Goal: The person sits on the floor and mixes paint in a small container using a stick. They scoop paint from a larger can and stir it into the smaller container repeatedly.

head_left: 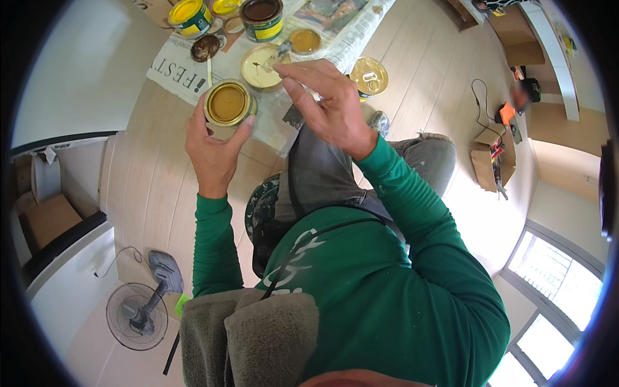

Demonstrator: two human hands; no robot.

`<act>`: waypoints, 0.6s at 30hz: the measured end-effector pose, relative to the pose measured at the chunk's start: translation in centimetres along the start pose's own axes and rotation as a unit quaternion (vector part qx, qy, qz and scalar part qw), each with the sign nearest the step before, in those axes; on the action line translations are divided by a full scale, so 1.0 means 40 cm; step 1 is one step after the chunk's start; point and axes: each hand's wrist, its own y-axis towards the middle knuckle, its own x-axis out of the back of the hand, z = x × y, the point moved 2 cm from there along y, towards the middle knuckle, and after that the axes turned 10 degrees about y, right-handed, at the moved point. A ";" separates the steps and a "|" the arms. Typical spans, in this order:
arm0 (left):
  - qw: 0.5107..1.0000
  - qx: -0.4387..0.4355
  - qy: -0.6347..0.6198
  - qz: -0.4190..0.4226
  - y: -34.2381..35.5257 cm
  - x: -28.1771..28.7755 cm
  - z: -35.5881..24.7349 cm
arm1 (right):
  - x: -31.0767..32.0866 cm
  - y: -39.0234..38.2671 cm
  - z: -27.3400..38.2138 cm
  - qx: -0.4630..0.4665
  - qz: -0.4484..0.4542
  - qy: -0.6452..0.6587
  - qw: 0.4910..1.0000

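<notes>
My left hand [216,149] wraps round a small tin [227,104] with a gold rim and an ochre-brown surface inside it. Just right of it lies a round container of pale cream paint [263,77], with a small dark streak on its surface. Over this container, my right hand [329,103] pinches a thin stick [266,66] between thumb and fingers. The stick's tip is at the dark streak; whether it touches the paint I cannot tell. Beside it sits a small tub of ochre paint [305,41].
Newspaper [174,71] covers the work surface. Farther back stand a yellow-paint tin [187,18], a brown-paint tin [261,19] and a brown-smeared lid [205,48]. A gold-lidded tin [369,76] stands right. A fan [137,316] and a paper bag of tools [493,158] are on the floor.
</notes>
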 end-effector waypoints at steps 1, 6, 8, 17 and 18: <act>1.000 -0.003 -0.001 -0.001 0.002 0.000 0.000 | 0.000 -0.001 -0.001 0.000 0.005 -0.002 1.000; 1.000 0.008 0.004 0.008 0.001 0.002 0.000 | 0.001 -0.008 0.010 0.008 0.013 -0.017 1.000; 1.000 0.012 -0.002 0.009 0.000 0.000 0.002 | 0.001 -0.005 0.016 0.017 -0.002 -0.010 1.000; 1.000 0.013 -0.026 0.012 0.000 -0.002 0.001 | 0.007 -0.009 0.009 0.009 0.001 -0.013 1.000; 0.999 0.018 -0.033 0.014 0.003 -0.003 0.001 | 0.008 -0.006 0.011 0.016 -0.008 -0.010 1.000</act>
